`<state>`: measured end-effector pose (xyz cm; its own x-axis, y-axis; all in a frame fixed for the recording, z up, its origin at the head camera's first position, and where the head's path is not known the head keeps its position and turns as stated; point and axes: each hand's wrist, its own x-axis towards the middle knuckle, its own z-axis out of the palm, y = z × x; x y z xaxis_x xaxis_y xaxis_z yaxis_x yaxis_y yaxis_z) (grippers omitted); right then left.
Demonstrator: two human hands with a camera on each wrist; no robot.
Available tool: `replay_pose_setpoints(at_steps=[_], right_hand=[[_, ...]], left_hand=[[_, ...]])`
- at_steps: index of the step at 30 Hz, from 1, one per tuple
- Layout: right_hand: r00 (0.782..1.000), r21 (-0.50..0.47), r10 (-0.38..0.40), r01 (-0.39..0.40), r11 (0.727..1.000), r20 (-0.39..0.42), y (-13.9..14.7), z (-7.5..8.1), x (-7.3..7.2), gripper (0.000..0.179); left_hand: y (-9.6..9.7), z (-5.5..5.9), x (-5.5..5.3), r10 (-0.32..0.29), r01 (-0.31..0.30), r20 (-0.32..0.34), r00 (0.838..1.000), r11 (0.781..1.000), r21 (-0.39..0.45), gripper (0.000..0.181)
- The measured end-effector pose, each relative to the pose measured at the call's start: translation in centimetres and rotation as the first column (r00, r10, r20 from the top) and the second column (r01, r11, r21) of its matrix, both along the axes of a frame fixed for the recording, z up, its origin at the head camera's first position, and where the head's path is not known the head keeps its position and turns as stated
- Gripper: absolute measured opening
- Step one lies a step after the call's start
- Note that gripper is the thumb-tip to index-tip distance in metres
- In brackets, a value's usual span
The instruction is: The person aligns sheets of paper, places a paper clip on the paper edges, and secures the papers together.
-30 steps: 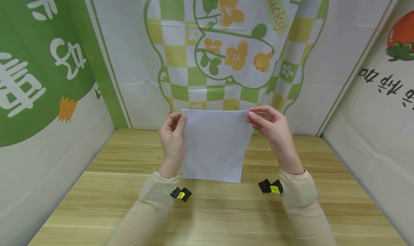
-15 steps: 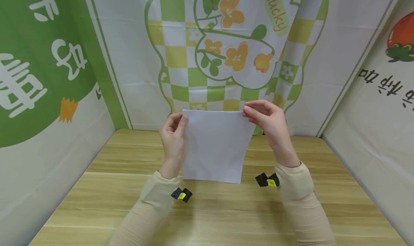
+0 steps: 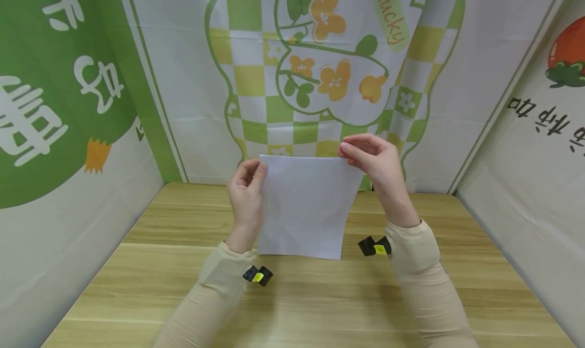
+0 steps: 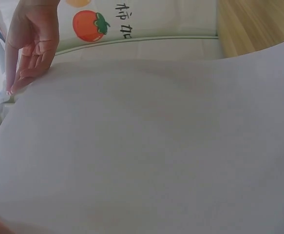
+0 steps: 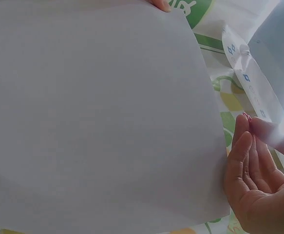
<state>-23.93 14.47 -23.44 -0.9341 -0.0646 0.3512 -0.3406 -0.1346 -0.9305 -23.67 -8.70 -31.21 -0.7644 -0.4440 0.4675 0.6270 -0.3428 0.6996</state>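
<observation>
White paper, blank and roughly upright, is held up above the table; I cannot tell whether it is one sheet or several. My left hand pinches its upper left corner, thumb in front. At the top edge, toward the right corner, is my right hand. Between its thumb and index finger it pinches a small red piece, thin and looped like a paper clip, mostly hidden by the fingertips. The other fingers of that hand lie beside the paper's right edge in the right wrist view.
Under the hands lies a wood-grain table. A patterned cloth hangs behind it, and printed side panels stand left and right. Each sleeve carries a black strap piece with a yellow tag.
My right hand has moved up and left along the paper's top edge, uncovering the upper right corner. The left hand and the paper have shifted very slightly right.
</observation>
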Motion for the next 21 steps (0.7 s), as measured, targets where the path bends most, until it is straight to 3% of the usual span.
replay_pose_setpoints(at_steps=[10, 21], right_hand=[[0.999, 0.058, -0.030, 0.031, 0.998, -0.029, -0.6, 0.3, -0.1, 0.027], [0.994, 0.111, -0.065, 0.074, 0.991, -0.085, -1.9, 0.6, -0.1, 0.026]], left_hand=[[0.1, 0.1, 0.1, 0.007, -0.007, 0.008, 1.000, 1.000, -0.007, 0.005], [0.3, 0.0, 0.0, 0.002, -0.002, -0.002, 1.000, 1.000, 0.005, 0.015]])
